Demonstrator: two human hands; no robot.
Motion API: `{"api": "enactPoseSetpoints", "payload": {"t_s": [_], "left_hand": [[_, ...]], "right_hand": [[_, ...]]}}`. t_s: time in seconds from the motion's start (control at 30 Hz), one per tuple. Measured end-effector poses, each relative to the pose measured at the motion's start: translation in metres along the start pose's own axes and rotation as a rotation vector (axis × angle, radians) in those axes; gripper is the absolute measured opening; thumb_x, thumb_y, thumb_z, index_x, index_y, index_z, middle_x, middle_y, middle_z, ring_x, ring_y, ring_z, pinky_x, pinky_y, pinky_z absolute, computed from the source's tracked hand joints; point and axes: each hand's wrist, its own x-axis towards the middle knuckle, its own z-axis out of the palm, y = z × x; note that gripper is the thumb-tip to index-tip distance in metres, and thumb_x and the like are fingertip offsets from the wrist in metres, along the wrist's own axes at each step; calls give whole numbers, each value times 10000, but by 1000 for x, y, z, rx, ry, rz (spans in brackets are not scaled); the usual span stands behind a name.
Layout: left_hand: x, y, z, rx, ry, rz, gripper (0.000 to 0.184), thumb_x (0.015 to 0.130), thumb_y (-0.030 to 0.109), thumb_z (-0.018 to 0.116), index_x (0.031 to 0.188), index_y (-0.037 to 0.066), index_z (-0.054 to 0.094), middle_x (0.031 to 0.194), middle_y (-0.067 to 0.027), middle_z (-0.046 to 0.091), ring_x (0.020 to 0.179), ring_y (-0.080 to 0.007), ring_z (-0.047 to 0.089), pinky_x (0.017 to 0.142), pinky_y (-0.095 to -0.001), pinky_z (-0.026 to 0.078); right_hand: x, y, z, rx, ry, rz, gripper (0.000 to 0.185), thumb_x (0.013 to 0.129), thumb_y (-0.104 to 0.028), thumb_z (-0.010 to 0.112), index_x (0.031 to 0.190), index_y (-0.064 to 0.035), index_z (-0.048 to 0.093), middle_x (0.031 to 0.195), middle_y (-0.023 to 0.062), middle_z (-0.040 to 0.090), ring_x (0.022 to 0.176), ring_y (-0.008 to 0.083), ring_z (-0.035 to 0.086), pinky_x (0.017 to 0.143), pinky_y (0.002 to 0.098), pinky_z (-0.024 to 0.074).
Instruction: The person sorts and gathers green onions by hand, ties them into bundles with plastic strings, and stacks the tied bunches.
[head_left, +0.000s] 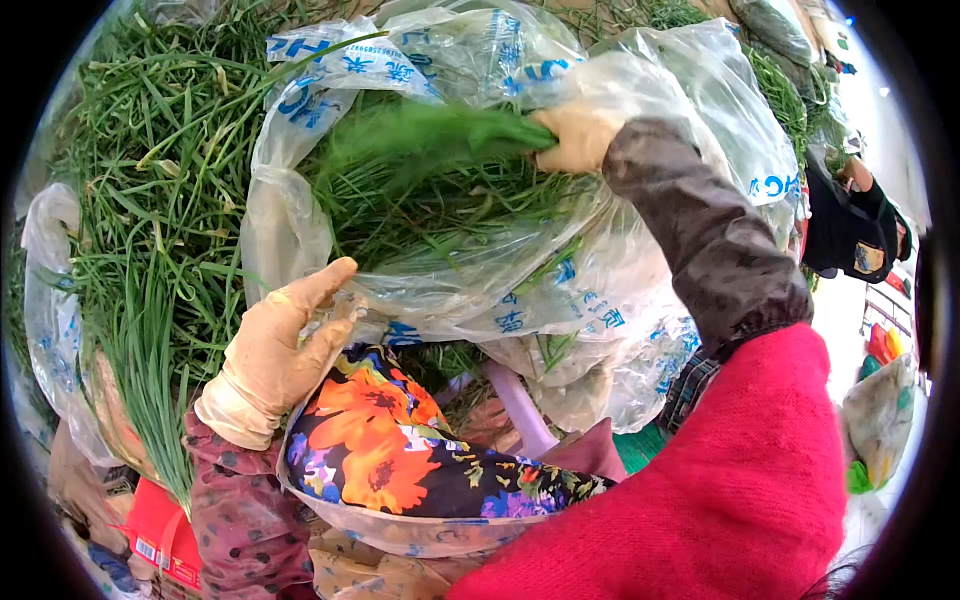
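My right hand (580, 135), in a pale glove, is closed on one end of a bunch of green stalks (430, 140), whose other end is blurred by motion. The bunch lies over the mouth of a clear plastic bag (450, 300) with blue print, and more long green leaves (400, 215) fill the bag. At the bag's near left edge is my left hand (285, 350), also gloved, with thumb and fingers apart and nothing seen between them. Below the bag, a flowered cloth (375, 440) covers my lap.
A large heap of green stalks (160, 130) rises at the left, with another plastic bag (50, 300) beside it. A red box (165, 535) sits at the lower left. At the right edge is another person in dark clothes (850, 220), near a stained sack (880, 415).
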Motion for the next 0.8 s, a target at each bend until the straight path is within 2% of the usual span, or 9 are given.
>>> {"api": "enactPoseSetpoints", "payload": {"t_s": [0.17,0.23,0.3,0.43,0.57,0.63,0.7,0.77,0.8], "left_hand": [[-24,15,-10,-128,69,-45,501,851,32,640,1324,-7,480,1144,-96,633,1027,-154,591,912,-270,447],[-38,34,-8,-643,190,-242,505,866,38,632,1337,-19,457,1122,-108,630,1036,-147,581,901,-256,452],[-51,49,-8,-889,185,-179,538,869,98,662,1340,-32,436,1179,-161,599,1050,-207,608,904,-305,491],[-71,79,6,-1266,55,-144,642,857,183,690,1372,-35,377,1239,-223,555,1091,-299,599,920,-370,497],[-73,97,33,-1142,335,-164,704,802,45,711,1394,-21,334,1257,-198,536,1141,-264,549,931,-358,480],[-71,117,39,-1215,457,145,767,739,15,767,1382,-4,350,1248,-149,539,1066,-196,566,915,-330,476],[-74,128,29,-1057,545,173,774,724,4,786,1374,22,365,1199,-107,568,987,-138,572,884,-314,484],[-91,149,26,-1181,807,347,726,797,47,737,1399,11,333,1231,-112,556,1027,-158,575,895,-310,468],[-97,152,25,-1210,928,479,547,813,81,737,1288,4,477,1109,-95,625,973,-154,596,877,-305,473]], "right_hand": [[-2,-26,-42,813,-156,-87,261,840,-180,655,975,30,580,727,76,607,636,156,562,595,359,482],[-16,-42,-43,1232,-331,-12,282,843,-158,646,1012,55,571,734,76,592,630,176,554,574,369,479],[-37,-61,-36,1396,-543,92,332,875,-204,618,1094,42,575,740,67,592,664,204,577,608,392,510],[-77,-113,-19,1472,-560,-49,312,848,-218,656,1038,23,600,720,66,600,665,207,609,628,375,520],[-118,-176,-43,1054,-405,-315,273,812,-171,651,1007,17,617,769,74,643,690,177,618,654,308,489],[-139,-214,-58,694,-267,-383,331,759,-241,650,1036,-62,633,775,93,670,728,190,645,672,316,492],[-163,-244,-63,316,70,-577,350,738,-271,660,1038,-95,623,792,144,672,779,296,664,696,376,503],[-185,-279,-71,179,63,-645,386,719,-315,696,996,-65,595,860,199,653,855,387,629,706,441,502],[-199,-299,-77,88,55,-587,420,714,-330,708,1017,-63,595,872,200,651,861,388,627,719,438,502]]}}
